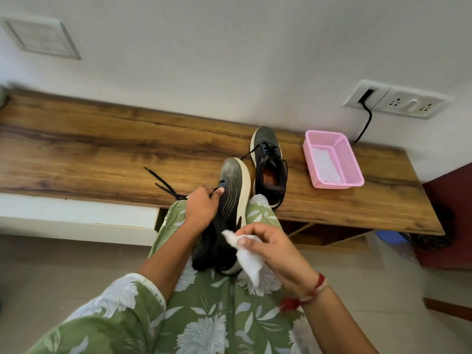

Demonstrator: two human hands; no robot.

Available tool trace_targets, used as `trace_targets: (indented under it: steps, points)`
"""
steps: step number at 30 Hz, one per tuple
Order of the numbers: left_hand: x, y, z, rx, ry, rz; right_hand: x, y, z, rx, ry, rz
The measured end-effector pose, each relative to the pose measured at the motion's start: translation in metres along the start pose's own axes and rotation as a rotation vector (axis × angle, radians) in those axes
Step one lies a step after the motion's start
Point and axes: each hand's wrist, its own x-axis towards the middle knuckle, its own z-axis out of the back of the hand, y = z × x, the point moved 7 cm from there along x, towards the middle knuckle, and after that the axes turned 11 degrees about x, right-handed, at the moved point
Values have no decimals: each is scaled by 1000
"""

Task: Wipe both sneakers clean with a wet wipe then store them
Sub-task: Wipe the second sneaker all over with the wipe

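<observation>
Left hand: the left hand (201, 205) is wrapped around the upper of the near sneaker (233, 195), fingers closed on it by the laces, thumb up toward the toe.
Right hand: the right hand (268, 247) pinches a white wipe (249, 259) between thumb and fingers — a narrow, closed grip, with the loose end of the wipe hanging down.
Near sneaker: it lies on the person's lap, tipped on its side, white sole edge turned to the right; its toe reaches over the front edge of the bench (102, 154).
Long axis: it runs heel-near, toe-far, almost straight away from the person.
Key relation: the wipe sits just to the right of the heel end, close beside the sole, so the right hand is the nearer one to the sole edge. I judge a stroke would run along that axis, from heel toward toe, while the left hand steadies the shoe.
Far sneaker: the second sneaker (268, 164) stands upright on the bench near its front edge, toe toward the wall, laces loose, apart from both hands.
Basket: a pink basket (352, 164) stands toward the bench's right end, just right of the far sneaker, something white inside.
Stage: judged mid-wipe on the first shoe — storing not yet begun.
</observation>
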Motion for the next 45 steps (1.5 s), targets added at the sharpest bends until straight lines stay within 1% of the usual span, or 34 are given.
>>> trace_targets:
  steps: [1,3,6,8,10,13,15,17,18,21,24,27,31,33,35,37,39,41,43,45]
  points:
    - [0,-8,7,10,1,-30,-5,2,12,129,-84,-3]
    - [3,-32,28,44,-5,-141,-14,7,32,251,-190,7]
    - [8,-82,77,174,-48,-427,-24,16,50,398,-272,43]
    - [6,-113,105,344,-36,-614,-28,21,57,485,-314,88]
    - [3,-136,117,542,-7,-769,-33,25,63,510,-359,145]
    - [-5,-150,106,836,10,-940,-37,25,72,510,-428,201]
    - [-10,-142,79,1011,75,-1019,-39,23,76,500,-468,228]
    - [-11,-120,52,1132,180,-1021,-41,21,79,487,-491,260]
    - [-10,-111,44,1162,198,-1010,-41,20,80,486,-501,271]
    - [0,-99,32,1180,183,-963,-41,14,86,483,-538,278]
    - [6,-97,24,1129,202,-937,-37,9,89,497,-552,256]
    - [7,-92,26,947,217,-828,-28,5,94,452,-570,224]
    - [0,-90,29,806,155,-791,-7,7,101,273,-581,238]
    - [-3,-93,23,856,101,-778,6,14,103,149,-571,259]
    - [-2,-93,10,969,83,-733,18,25,103,-77,-576,289]
    - [2,-91,0,985,116,-661,25,33,100,-358,-599,345]
    - [9,-86,-3,894,191,-599,25,34,91,-565,-621,374]
    - [13,-79,-2,843,289,-582,21,28,79,-670,-633,383]
    - [15,-79,-1,903,370,-649,18,21,70,-724,-638,434]
    - [16,-82,1,943,367,-730,18,18,70,-740,-650,475]
